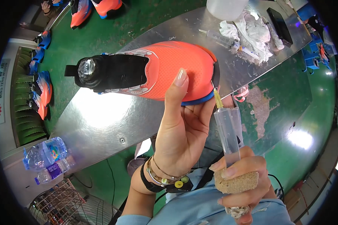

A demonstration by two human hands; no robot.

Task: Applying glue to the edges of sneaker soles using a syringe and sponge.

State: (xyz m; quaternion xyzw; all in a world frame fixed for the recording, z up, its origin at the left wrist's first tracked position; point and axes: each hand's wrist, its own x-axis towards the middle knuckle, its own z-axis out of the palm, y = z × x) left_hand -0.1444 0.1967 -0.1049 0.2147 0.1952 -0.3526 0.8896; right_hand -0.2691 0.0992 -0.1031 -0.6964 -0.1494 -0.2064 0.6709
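Note:
My left hand (184, 131) grips an orange sports shoe (169, 67) with a black collar and blue sole edge. My thumb presses on its upper, and my fingers are underneath. The toe points right, and a clear plastic shoe last or insert (87, 67) shows at the heel opening. In my right hand (249, 168) is a clear syringe (226, 129) with a yellow needle hub. Its needle tip meets the toe edge where the upper joins the sole. The same hand also holds a tan, rough-looking block (236, 183) and a crumpled whitish wad (237, 212).
On the metal table (139, 120), beyond the toe, lie another syringe (229, 41), crumpled white tissue (253, 35), a black phone-like slab (279, 26) and a white container (227, 7). Plastic bottles (49, 152) lie at the left. More shoes (41, 93) stand further off. A wire basket (71, 206) sits below.

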